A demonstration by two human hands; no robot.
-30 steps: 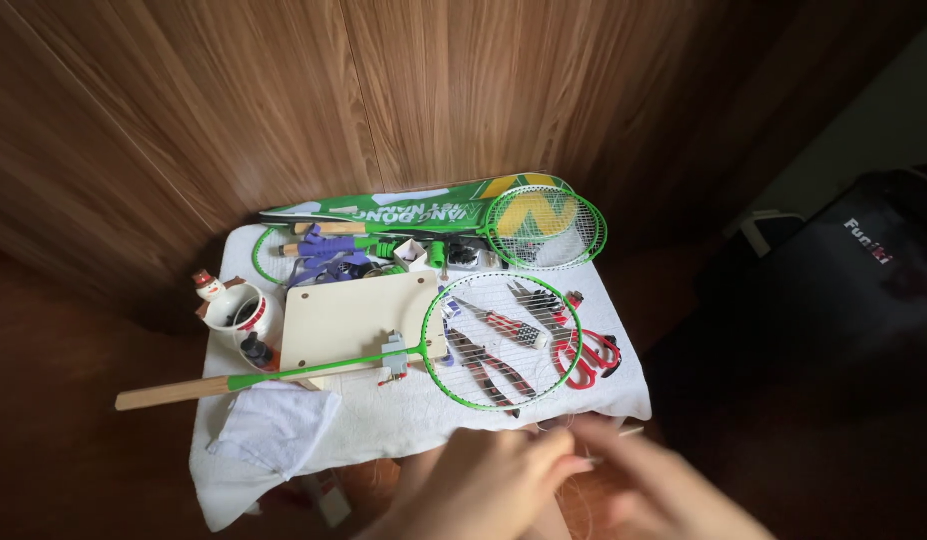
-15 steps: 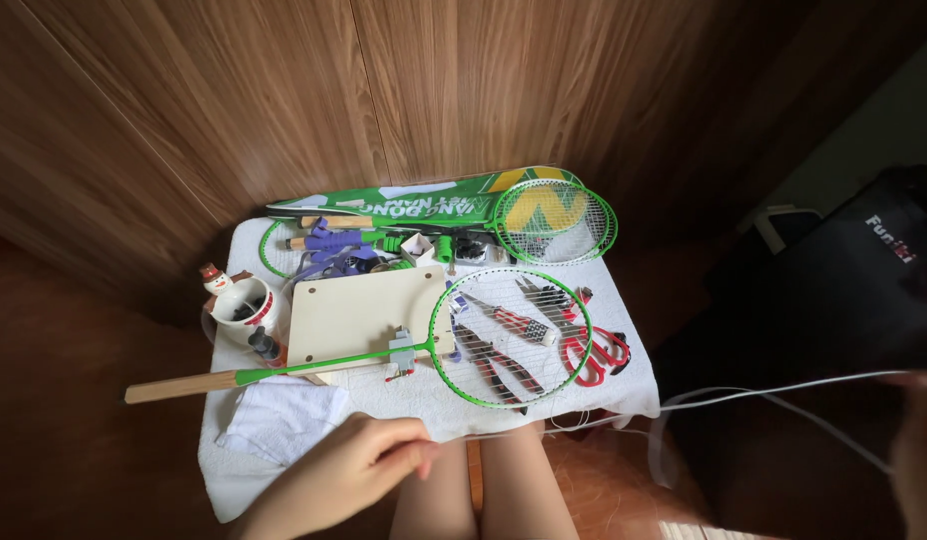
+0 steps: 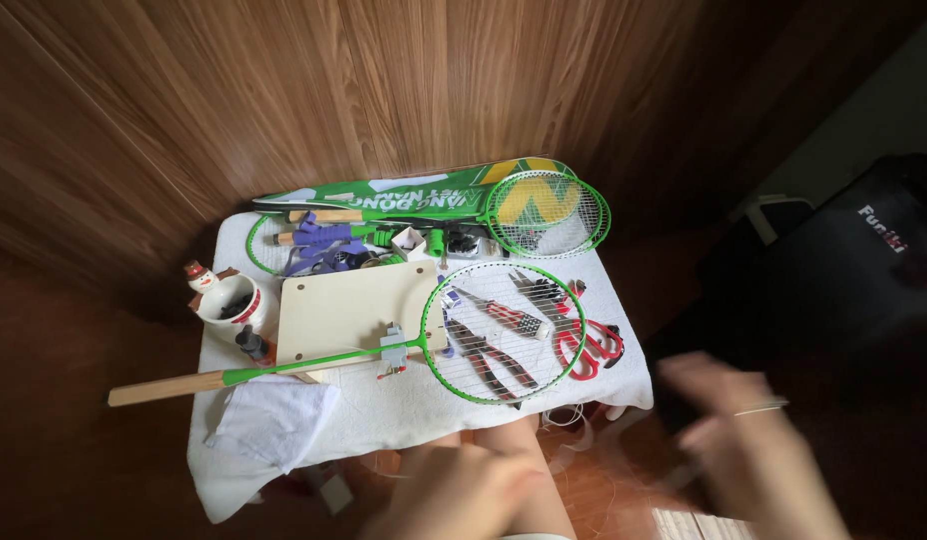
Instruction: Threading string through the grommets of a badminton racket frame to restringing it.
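Observation:
My left hand (image 3: 464, 495) hovers blurred below the front edge of a small table covered in white cloth (image 3: 424, 410), over my knees. My right hand (image 3: 744, 440) is off to the right of the table, blurred, with a thin white string (image 3: 762, 407) across its fingers. More string loops (image 3: 574, 420) hang at the table's front right corner. On the table lies a green racket (image 3: 334, 358) with a wooden handle pointing left. Its head rests over pliers (image 3: 489, 355).
Red scissors (image 3: 589, 345), a pale wooden board (image 3: 349, 310), a white rag (image 3: 274, 420), a snowman mug (image 3: 224, 298), a second green racket (image 3: 549, 210) and a green racket cover (image 3: 384, 200) share the table. A black bag (image 3: 844, 280) stands at the right. Wooden wall behind.
My hands were together below the table, then my right hand drew the string far out to the right. It has now come back closer, and the left hand stays low at the middle.

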